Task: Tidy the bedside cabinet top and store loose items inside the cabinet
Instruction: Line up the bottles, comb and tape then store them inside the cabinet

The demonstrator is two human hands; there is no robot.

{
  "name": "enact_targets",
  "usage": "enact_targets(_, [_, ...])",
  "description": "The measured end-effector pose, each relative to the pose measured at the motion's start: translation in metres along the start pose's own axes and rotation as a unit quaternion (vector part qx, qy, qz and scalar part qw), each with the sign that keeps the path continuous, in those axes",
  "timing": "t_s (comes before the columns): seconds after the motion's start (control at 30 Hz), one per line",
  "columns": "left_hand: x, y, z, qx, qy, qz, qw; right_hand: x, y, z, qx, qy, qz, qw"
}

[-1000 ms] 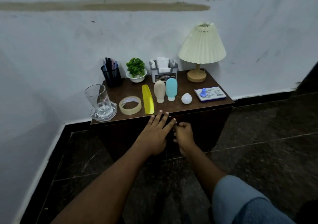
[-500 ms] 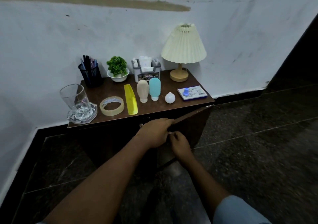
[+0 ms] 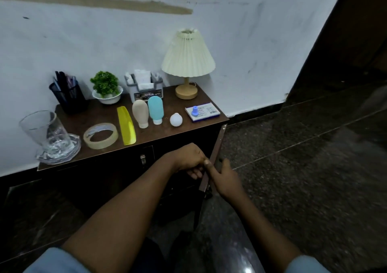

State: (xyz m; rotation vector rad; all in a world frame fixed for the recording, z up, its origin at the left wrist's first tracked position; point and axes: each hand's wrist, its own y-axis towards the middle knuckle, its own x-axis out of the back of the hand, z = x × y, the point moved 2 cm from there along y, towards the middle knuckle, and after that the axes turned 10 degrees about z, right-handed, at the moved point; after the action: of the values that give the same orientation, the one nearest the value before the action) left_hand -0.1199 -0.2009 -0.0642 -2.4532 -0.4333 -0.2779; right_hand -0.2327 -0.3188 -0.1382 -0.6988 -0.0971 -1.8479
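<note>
White wall and dark stone floor frame a low brown cabinet, its cabinet top (image 3: 100, 115) lying beyond and above both grips. The cabinet door (image 3: 216, 144) stands swung out and is seen edge-on, and both grips are on it, probably to open the inside so loose things can go in. The left grip (image 3: 186, 159) has its fingers curled round the door's free edge from the inner side. The right grip (image 3: 225, 177), just beside it across the door, pinches the same edge with the thumb laid along it.

Nothing is stored yet, so every item sits up and to the left of the grips. Nearest lie one roll of tape (image 3: 100, 145), one yellow comb (image 3: 126, 126), two squeeze bottles, beige (image 3: 140, 113) and blue (image 3: 155, 109), and one white ball (image 3: 176, 119). Directly beyond the grips is one flat box (image 3: 204, 111) carrying one blue stamp (image 3: 195, 110). Farthest left stands one glass (image 3: 45, 130) on one saucer (image 3: 62, 157). Along the wall are one pen pot (image 3: 69, 96), one plant (image 3: 105, 84), one grey caddy (image 3: 144, 88) and one lamp (image 3: 188, 54), likely the things that stay.
</note>
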Motion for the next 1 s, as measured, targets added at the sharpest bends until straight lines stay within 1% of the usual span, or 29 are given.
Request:
enact_targets(0.1, [0.007,0.006,-0.004,-0.055,0.101,-0.029,0.993,0.025,0.004,0.005,0.027,0.01,0.077,0.997])
enact_targets(0.2, [0.005,0.006,-0.003,-0.069,0.13,-0.042,0.988,0.046,0.004,0.016,0.052,-0.047,0.091,0.993])
enact_targets(0.27, [0.003,0.007,-0.002,-0.069,0.137,-0.037,0.987,0.051,0.001,0.017,0.053,-0.041,0.103,0.992])
enact_targets(0.3, [0.003,0.008,-0.001,-0.069,0.159,-0.026,0.985,0.051,-0.001,0.017,0.052,-0.024,0.112,0.992])
enact_targets(0.33, [0.004,0.009,-0.001,-0.065,0.202,-0.009,0.977,0.049,-0.001,0.018,0.047,-0.002,0.119,0.992])
enact_targets(0.4, [0.002,0.011,0.005,-0.04,0.31,0.03,0.95,0.045,0.002,0.02,0.034,0.03,0.126,0.991])
enact_targets(0.47, [-0.005,0.01,0.012,0.006,0.38,0.065,0.922,0.042,0.004,0.028,0.01,0.021,0.117,0.993])
enact_targets(0.57, [-0.019,0.012,0.018,0.061,0.444,0.097,0.888,0.043,0.004,0.038,-0.015,-0.046,0.117,0.992])
enact_targets(0.63, [-0.026,0.018,0.017,0.062,0.468,0.091,0.877,0.047,0.003,0.04,-0.032,-0.084,0.127,0.988])
enact_targets(0.73, [-0.033,0.028,0.01,0.037,0.51,0.056,0.858,0.061,0.003,0.036,-0.056,-0.157,0.13,0.977])
enact_targets(0.87, [-0.05,0.043,-0.006,-0.01,0.53,0.033,0.847,0.093,0.002,0.021,-0.085,-0.249,0.112,0.958])
enact_targets(0.93, [-0.063,0.049,-0.014,-0.026,0.522,0.032,0.852,0.105,0.001,0.011,-0.092,-0.287,0.097,0.949])
enact_targets(1.0, [-0.073,0.055,-0.017,-0.026,0.513,0.033,0.857,0.111,0.001,0.0,-0.098,-0.338,0.064,0.934])
